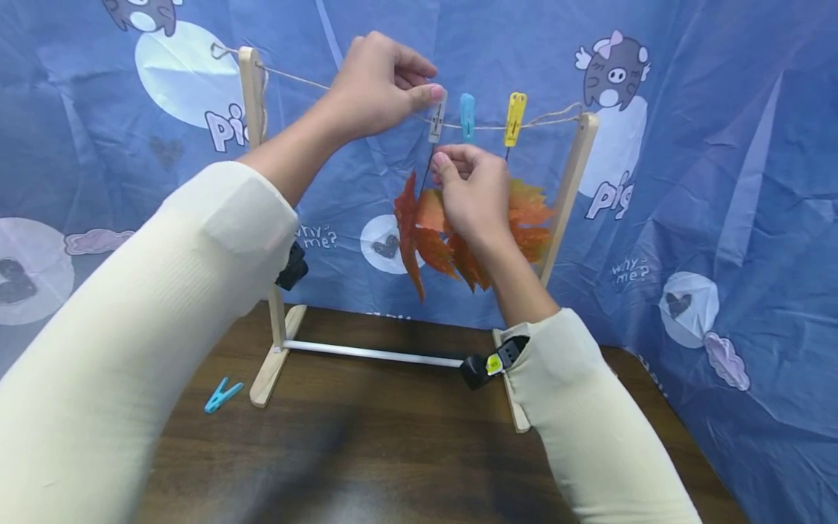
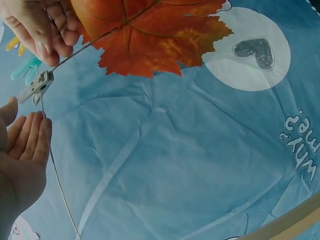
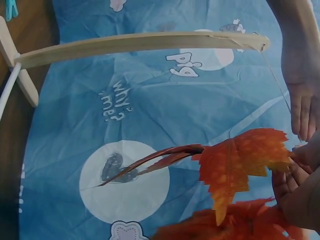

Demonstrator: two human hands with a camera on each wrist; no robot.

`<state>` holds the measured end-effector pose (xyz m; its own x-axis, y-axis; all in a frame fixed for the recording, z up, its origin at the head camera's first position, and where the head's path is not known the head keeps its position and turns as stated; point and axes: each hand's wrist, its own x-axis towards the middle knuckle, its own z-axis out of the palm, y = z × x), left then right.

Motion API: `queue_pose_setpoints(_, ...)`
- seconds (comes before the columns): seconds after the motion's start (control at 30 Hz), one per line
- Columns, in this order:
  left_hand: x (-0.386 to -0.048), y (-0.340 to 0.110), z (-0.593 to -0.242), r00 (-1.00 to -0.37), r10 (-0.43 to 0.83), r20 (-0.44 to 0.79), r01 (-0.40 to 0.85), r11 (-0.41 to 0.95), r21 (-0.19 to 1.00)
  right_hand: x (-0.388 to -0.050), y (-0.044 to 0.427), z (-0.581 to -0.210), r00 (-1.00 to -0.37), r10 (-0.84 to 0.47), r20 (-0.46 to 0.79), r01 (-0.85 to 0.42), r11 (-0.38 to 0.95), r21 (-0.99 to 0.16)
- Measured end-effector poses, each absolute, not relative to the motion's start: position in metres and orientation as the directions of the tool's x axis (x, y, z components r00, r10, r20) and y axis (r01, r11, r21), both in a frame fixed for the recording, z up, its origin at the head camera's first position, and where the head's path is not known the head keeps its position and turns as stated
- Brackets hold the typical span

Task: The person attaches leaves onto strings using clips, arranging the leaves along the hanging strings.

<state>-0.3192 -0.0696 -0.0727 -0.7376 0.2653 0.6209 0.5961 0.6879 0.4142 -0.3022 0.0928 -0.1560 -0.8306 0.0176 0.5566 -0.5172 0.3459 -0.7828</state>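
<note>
A grey clothespin [image 1: 436, 120] sits on the twine line [image 1: 481, 127], with a maple leaf's thin stem [image 2: 87, 48] running down from it. My left hand [image 1: 380, 87] is at the clothespin's upper end, thumb tip against or just beside it; in the left wrist view [image 2: 25, 155] its fingers are extended and apart from the thumb. Just below the clothespin, my right hand [image 1: 476, 189] pinches the stem between thumb and fingers. The orange-red leaf [image 1: 407, 233] hangs beside this hand, seen nearly edge-on from the head. More orange leaves [image 1: 529, 218] hang behind the right hand, partly hidden.
Blue [image 1: 467, 116] and yellow [image 1: 516, 118] clothespins are on the line to the right. Wooden posts [image 1: 252, 94] and a white crossbar [image 1: 373, 354] form the stand. A loose blue clothespin [image 1: 222, 395] lies on the brown table [image 1: 393, 451]. Behind hangs a printed blue cloth [image 1: 753, 218].
</note>
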Motion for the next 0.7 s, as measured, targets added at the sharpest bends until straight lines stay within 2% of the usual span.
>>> queue_pose_setpoints(0.4,-0.308,-0.088,-0.086,-0.686,0.224,0.692,0.645,0.627,0.437,-0.286,0.109,-0.151,-0.802,0.004,0.597,-0.571,0.285,-0.770)
queue_pose_setpoints(0.7,-0.293,-0.116,-0.117,-0.736,0.218,0.641,0.623,0.587,0.517,-0.277,0.133,-0.150,-0.739,0.013,0.674,-0.628,0.351,-0.695)
